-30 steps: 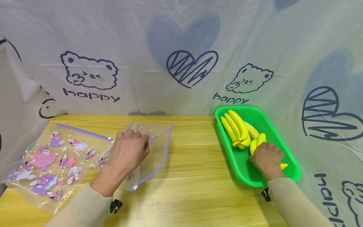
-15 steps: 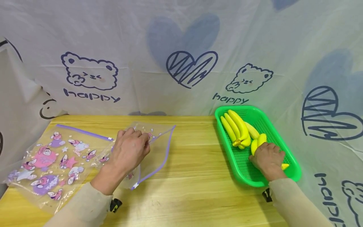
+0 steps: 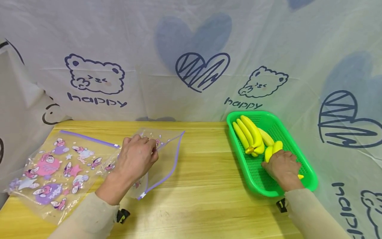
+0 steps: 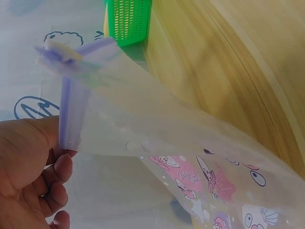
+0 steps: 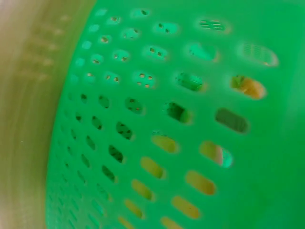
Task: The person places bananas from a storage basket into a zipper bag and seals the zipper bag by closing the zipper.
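My left hand (image 3: 134,159) pinches the open mouth of a clear zip bag (image 3: 162,162) with a purple slider strip. In the left wrist view, thumb and fingers hold the purple edge of that bag (image 4: 114,119). Inside the green basket (image 3: 243,172), my right hand (image 3: 282,167) grips a small bunch of bananas (image 3: 277,146) from above. Two yellow ends stick out past the fingers, and another tip shows by the wrist. The right wrist view has only the basket's slotted wall (image 5: 157,114), with yellow behind some slots; the hand is hidden there.
A larger bunch of bananas (image 3: 249,134) lies at the basket's far left, with one more banana (image 3: 265,137) beside it. A second clear zip bag (image 3: 56,172) with pink and purple prints lies flat at the left. A printed white cloth (image 3: 155,89) rises behind the wooden table (image 3: 206,179).
My right hand and the bananas it grips have shifted very slightly to the right in the basket. The left hand and its bag stay nearly still.
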`<control>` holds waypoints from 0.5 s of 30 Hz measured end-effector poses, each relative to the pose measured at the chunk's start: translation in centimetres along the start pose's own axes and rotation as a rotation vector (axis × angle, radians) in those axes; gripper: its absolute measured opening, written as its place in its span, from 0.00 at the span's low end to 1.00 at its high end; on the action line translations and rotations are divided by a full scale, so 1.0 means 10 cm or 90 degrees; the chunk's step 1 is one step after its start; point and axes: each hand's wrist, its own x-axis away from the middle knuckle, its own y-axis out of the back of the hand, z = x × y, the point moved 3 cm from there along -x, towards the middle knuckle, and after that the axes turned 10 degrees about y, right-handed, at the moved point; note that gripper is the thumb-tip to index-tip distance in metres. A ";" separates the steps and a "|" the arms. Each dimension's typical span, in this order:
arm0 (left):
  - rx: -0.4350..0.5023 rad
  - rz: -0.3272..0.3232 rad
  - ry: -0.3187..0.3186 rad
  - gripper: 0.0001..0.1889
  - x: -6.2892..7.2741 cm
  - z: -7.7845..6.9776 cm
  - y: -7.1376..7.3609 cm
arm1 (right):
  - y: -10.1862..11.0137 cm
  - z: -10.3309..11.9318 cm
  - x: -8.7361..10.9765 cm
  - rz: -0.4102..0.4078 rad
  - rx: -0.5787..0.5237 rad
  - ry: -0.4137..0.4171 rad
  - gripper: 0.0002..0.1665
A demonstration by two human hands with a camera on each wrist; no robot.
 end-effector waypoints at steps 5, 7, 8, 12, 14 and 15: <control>0.006 0.010 0.011 0.03 0.01 0.01 -0.01 | 0.05 0.01 0.01 0.005 -0.004 -0.006 0.63; 0.009 0.014 0.015 0.03 0.01 0.02 -0.01 | 0.10 0.01 0.03 -0.002 0.005 -0.006 0.64; 0.010 0.017 0.017 0.03 0.01 0.02 -0.01 | 0.13 0.01 0.04 -0.009 0.009 -0.006 0.63; 0.018 0.041 0.034 0.04 0.01 0.04 0.00 | 0.29 0.03 0.11 -0.083 0.021 0.021 0.57; 0.020 0.051 0.045 0.05 0.01 0.06 0.01 | 0.38 0.08 0.15 -0.139 0.016 0.042 0.51; 0.021 0.053 0.050 0.06 0.01 0.07 0.01 | 0.43 0.11 0.17 -0.169 0.013 0.053 0.48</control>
